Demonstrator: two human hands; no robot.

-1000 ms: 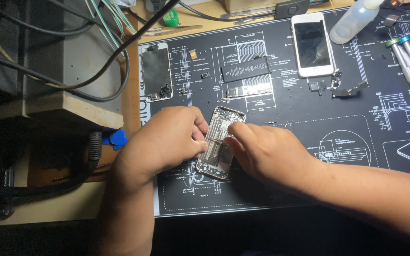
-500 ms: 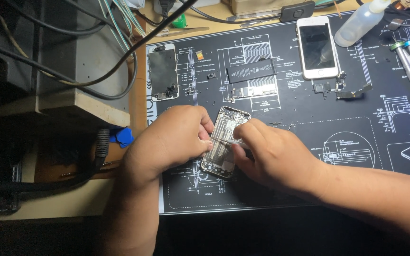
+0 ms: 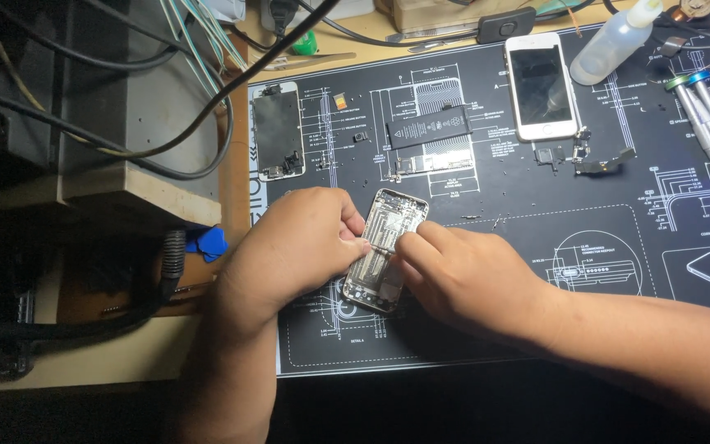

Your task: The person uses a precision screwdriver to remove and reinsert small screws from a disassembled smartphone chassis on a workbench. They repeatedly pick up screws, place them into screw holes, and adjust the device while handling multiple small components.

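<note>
Nearest to you, your left hand and right hand meet over an opened silver phone housing, which lies tilted on the black repair mat near its lower left. Your left hand pinches the housing's left edge between thumb and fingers; your right hand presses its thumb and forefinger together on a part at the middle of the housing. Left of your left hand, a blue pry tool rests on the table. Farther up the mat lie a detached screen assembly, a black battery, a white phone face up, and small brackets. At the far right edge sit screwdrivers and a clear squeeze bottle.
</note>
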